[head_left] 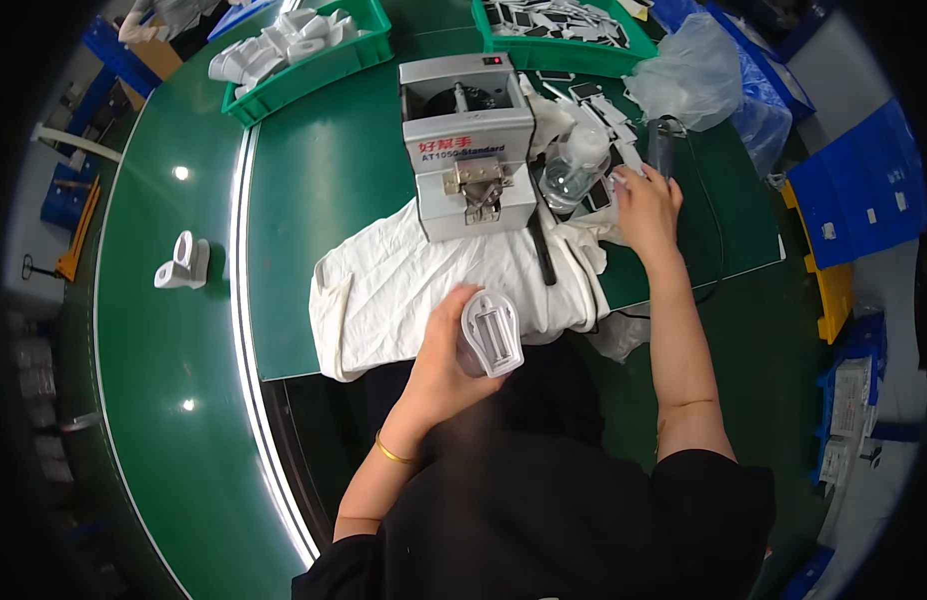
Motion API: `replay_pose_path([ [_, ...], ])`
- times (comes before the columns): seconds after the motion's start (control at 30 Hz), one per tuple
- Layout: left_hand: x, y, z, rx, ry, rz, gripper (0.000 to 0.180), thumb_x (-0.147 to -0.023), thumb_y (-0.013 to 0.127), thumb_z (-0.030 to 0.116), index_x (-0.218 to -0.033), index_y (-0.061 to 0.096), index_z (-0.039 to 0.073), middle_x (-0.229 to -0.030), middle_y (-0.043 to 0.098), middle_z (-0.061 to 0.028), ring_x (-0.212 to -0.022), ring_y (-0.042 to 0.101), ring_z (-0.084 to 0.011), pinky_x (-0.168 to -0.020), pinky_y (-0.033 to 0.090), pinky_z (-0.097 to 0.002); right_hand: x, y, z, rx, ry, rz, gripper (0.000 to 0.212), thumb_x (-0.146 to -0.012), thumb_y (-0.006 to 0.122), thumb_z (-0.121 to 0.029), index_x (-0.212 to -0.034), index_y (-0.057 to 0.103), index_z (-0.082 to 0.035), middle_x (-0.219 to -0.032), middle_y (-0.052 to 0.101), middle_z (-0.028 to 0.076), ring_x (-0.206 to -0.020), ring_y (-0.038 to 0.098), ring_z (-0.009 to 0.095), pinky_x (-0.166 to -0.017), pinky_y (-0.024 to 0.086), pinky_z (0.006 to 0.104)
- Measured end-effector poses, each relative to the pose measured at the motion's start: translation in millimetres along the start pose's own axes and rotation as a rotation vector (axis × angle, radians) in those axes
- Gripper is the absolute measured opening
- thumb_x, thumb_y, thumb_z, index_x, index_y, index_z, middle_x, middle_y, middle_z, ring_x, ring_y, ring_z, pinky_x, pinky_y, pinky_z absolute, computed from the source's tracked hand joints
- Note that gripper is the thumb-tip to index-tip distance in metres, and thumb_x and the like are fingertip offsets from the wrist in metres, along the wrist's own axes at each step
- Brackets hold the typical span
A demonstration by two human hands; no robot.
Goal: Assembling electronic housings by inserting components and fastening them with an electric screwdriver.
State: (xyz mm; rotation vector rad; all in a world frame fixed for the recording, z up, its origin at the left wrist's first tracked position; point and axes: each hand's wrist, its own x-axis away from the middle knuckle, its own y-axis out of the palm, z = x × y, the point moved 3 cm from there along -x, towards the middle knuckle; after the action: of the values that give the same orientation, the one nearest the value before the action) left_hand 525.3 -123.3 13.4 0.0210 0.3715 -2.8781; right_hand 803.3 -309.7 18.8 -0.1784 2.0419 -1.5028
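Note:
My left hand (446,365) is wrapped round a white plastic housing (494,335) above the white cloth (384,285). The housing's open, rounded face with a rectangular recess is turned up. Out to the right, my right hand (648,208) has its fingers curled at a pile of flat white and black panels (609,115). What those fingers hold, if anything, is too small to make out. Beside that hand stand a clear pump bottle (572,175) with a white top and a dark grey cylindrical tool (663,148).
A grey bench machine (467,150) stands behind the cloth. Green bins hold white housings (284,45) and flat panels (559,22). One white housing (184,260) sits on the green conveyor (174,400). Clear plastic bags (689,70) lie at the right; a cable hangs nearby.

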Motion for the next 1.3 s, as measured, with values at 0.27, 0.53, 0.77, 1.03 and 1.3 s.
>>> replay_pose_path([
  [0.27, 9.3, -16.6, -2.6, -0.246, 0.119, 0.082, 0.108, -0.059, 0.088, 0.009, -0.149, 0.029, 0.001, -0.137, 0.052, -0.0188, -0.125, 0.052, -0.0346, -0.104, 0.044, -0.0391, 55.9, -59.3, -85.7, -1.345, 0.125, -0.12, 0.021, -0.091, 0.063, 0.0, -0.111, 0.068, -0.003, -0.101, 0.063, 0.004, -0.088, 0.057, 0.009, -0.078, 0.046, 0.0235],
  [0.53, 10.4, -18.4, -9.2, -0.099, 0.067, 0.05, 0.118, -0.061, 0.086, 0.001, -0.154, 0.014, 0.009, -0.143, 0.047, -0.02, -0.128, 0.052, -0.0326, -0.104, 0.046, -0.0402, 95.6, -43.4, -150.6, -1.279, -0.158, -0.642, 0.025, -0.089, 0.066, 0.001, -0.114, 0.066, 0.0, -0.096, 0.067, 0.004, -0.075, 0.06, 0.007, -0.067, 0.049, 0.0215],
  [0.77, 11.1, -19.2, -11.1, -0.093, 0.12, 0.066, 0.12, -0.061, 0.086, 0.001, -0.155, 0.011, 0.009, -0.144, 0.047, -0.0213, -0.128, 0.053, -0.0353, -0.103, 0.046, -0.041, 93.7, -45.5, -155.4, -1.031, -0.245, -0.601, 0.024, -0.089, 0.068, -0.002, -0.114, 0.069, -0.001, -0.098, 0.066, 0.006, -0.079, 0.061, 0.011, -0.071, 0.051, 0.0245],
  [1.03, 13.1, -18.8, -13.8, -0.092, 0.202, 0.071, 0.116, -0.061, 0.087, 0.005, -0.153, 0.017, 0.004, -0.137, 0.054, -0.02, -0.122, 0.058, -0.0344, -0.1, 0.048, -0.0392, 102.6, -31.2, -148.5, -1.072, -0.134, -0.498, 0.058, -0.089, 0.07, -0.008, -0.142, 0.046, -0.001, -0.123, 0.058, 0.011, -0.105, 0.057, 0.017, -0.084, 0.049, 0.0288],
  [1.3, 32.2, -14.6, 8.8, 0.497, 0.004, 0.007, 0.101, -0.083, 0.075, 0.007, -0.156, 0.006, 0.014, -0.156, 0.028, -0.0219, -0.139, 0.038, -0.0306, -0.112, 0.035, -0.0426, 127.3, -27.5, -148.2, -1.614, 0.223, -1.025, 0.066, -0.09, 0.068, -0.01, -0.144, 0.033, 0.006, -0.129, 0.055, 0.014, -0.117, 0.055, 0.018, -0.102, 0.044, 0.0333],
])
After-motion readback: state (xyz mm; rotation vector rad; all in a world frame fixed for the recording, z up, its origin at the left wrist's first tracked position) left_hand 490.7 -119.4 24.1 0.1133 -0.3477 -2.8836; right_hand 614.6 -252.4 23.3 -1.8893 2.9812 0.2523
